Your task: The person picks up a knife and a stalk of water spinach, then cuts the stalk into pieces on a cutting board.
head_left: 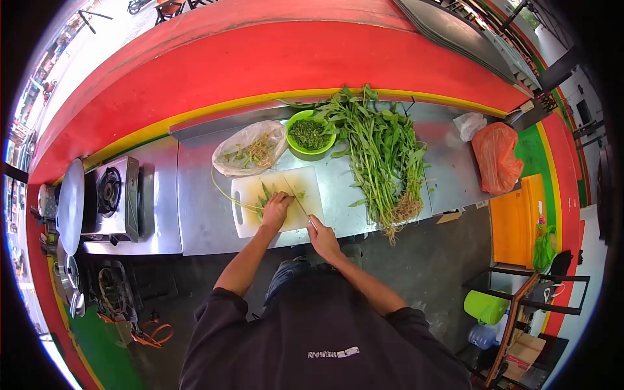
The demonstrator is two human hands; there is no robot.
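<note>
A white cutting board with yellowish stains lies on the steel counter in front of me. My left hand is closed over green leaves on the board, fingers curled down on them. In my right hand is the handle of a knife, its blade slanting up and left across the board, right beside the left fingers. Small cut green bits lie near the blade. Behind the board stands a green bowl of chopped greens. To its left, a clear plastic bag holds rooty stem ends.
A large bunch of leafy stems with roots lies right of the board. An orange plastic bag sits at the counter's right end. A gas stove stands at the left. A red wall rises behind the steel counter.
</note>
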